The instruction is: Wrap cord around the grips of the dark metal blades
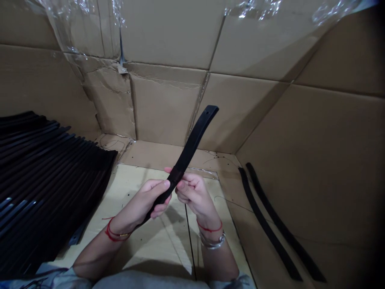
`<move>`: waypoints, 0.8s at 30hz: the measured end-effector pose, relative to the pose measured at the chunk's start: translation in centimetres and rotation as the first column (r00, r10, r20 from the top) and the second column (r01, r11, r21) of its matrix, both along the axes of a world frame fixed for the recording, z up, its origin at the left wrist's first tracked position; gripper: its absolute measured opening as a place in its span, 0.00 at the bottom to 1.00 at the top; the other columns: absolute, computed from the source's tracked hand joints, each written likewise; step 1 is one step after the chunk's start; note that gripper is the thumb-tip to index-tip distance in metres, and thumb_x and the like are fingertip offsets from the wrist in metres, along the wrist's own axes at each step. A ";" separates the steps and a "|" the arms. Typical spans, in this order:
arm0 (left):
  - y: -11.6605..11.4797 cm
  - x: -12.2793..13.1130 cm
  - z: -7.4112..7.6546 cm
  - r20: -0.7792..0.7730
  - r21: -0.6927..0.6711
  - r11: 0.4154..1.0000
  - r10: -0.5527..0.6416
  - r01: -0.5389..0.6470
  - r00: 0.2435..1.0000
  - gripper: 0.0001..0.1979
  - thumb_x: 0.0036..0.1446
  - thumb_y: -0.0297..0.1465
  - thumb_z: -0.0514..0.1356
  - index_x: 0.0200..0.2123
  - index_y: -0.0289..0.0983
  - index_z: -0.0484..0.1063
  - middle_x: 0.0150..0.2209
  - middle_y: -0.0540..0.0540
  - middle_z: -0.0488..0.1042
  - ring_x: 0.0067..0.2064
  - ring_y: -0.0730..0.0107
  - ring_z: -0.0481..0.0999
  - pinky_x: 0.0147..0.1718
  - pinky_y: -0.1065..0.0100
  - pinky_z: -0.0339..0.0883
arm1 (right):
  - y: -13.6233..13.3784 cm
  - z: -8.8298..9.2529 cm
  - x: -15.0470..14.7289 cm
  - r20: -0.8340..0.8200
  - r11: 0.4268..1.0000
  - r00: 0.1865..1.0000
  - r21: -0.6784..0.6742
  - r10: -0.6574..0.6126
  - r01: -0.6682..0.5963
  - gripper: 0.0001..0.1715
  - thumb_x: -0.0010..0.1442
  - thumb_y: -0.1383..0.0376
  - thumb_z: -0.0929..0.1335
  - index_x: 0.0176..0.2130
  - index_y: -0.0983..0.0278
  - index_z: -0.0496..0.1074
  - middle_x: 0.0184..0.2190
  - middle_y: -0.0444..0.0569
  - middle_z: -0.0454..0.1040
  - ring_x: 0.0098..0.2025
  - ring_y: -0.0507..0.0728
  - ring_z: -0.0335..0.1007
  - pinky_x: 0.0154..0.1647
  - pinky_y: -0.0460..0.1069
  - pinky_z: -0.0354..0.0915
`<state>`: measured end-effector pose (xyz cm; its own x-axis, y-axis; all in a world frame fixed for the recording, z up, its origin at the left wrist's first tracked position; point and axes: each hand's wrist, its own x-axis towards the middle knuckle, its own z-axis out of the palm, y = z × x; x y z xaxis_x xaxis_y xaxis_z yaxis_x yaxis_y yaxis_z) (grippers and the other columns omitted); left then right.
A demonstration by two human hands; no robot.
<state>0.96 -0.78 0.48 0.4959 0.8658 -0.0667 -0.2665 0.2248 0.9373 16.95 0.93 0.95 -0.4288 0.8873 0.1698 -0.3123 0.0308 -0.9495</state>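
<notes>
A long, gently curved black strip (195,138) with a small hole near its top end is held up at a slant. Around its lower middle sits a dark brownish band (176,175). My left hand (153,196) wraps the strip just below that band, thumb on top. My right hand (192,190) is closed at the band, thumb and fingers pinching the strip's right edge; some fingertips are hidden behind it. The strip's lower end passes behind my left wrist.
Many similar dark strips lie stacked at the left (54,180). Two more black strips (270,228) lean at the right against the cardboard wall (331,160). Cardboard panels (168,104) with clear plastic film rise ahead. Pale boards (132,176) lie under my hands.
</notes>
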 end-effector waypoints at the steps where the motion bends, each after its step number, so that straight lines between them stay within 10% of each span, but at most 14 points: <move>1: 0.0 0.0 -0.1 0.004 0.004 0.999 -0.036 0.036 0.999 0.22 0.61 0.46 0.53 0.23 0.35 0.64 0.13 0.57 0.55 0.13 0.83 0.49 0.12 0.76 0.43 | 0.1 -0.2 0.0 0.002 1.000 1.000 0.017 0.002 -0.002 0.30 0.53 0.51 0.73 0.49 0.67 0.75 0.16 0.33 0.47 0.16 0.44 0.33 0.16 0.44 0.34; 4: 0.1 0.2 -0.2 -0.045 0.118 0.992 -0.041 0.046 0.998 0.19 0.62 0.46 0.51 0.32 0.35 0.67 0.15 0.55 0.61 0.15 0.79 0.57 0.16 0.75 0.52 | 0.4 -0.6 -0.3 0.001 0.992 0.994 0.066 -0.108 0.107 0.28 0.54 0.50 0.72 0.46 0.69 0.77 0.15 0.33 0.48 0.16 0.44 0.35 0.16 0.44 0.35; 9: -0.5 0.8 -0.2 -0.259 0.541 0.789 0.484 -0.290 0.836 0.18 0.61 0.41 0.57 0.51 0.39 0.63 0.24 0.54 0.68 0.24 0.74 0.64 0.25 0.74 0.55 | -0.3 -0.4 -1.2 0.097 0.943 0.947 0.164 -0.306 0.288 0.25 0.58 0.49 0.69 0.40 0.68 0.77 0.15 0.35 0.48 0.17 0.46 0.38 0.16 0.44 0.39; 19: -0.7 0.8 -0.8 -0.360 0.872 0.472 0.797 -0.129 0.485 0.12 0.63 0.39 0.54 0.41 0.37 0.69 0.30 0.45 0.74 0.30 0.65 0.72 0.30 0.69 0.57 | -2.1 -0.2 -2.1 0.179 0.608 0.654 0.600 -0.735 0.519 0.19 0.66 0.61 0.63 0.26 0.65 0.72 0.18 0.41 0.58 0.21 0.50 0.51 0.21 0.46 0.51; 24: -0.9 0.8 -0.8 -0.326 0.884 0.440 0.823 -0.160 0.465 0.13 0.64 0.39 0.52 0.41 0.36 0.67 0.30 0.45 0.74 0.28 0.66 0.71 0.28 0.69 0.57 | -2.0 -0.5 -2.6 0.141 0.623 0.692 0.587 -0.708 0.518 0.17 0.66 0.61 0.64 0.30 0.65 0.75 0.19 0.42 0.62 0.20 0.49 0.52 0.21 0.45 0.53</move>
<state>1.74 -1.70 -0.36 0.0346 0.8130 0.5812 0.6561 -0.4572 0.6005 14.31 -1.08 0.49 0.0773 0.7995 0.5957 0.2772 0.5566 -0.7831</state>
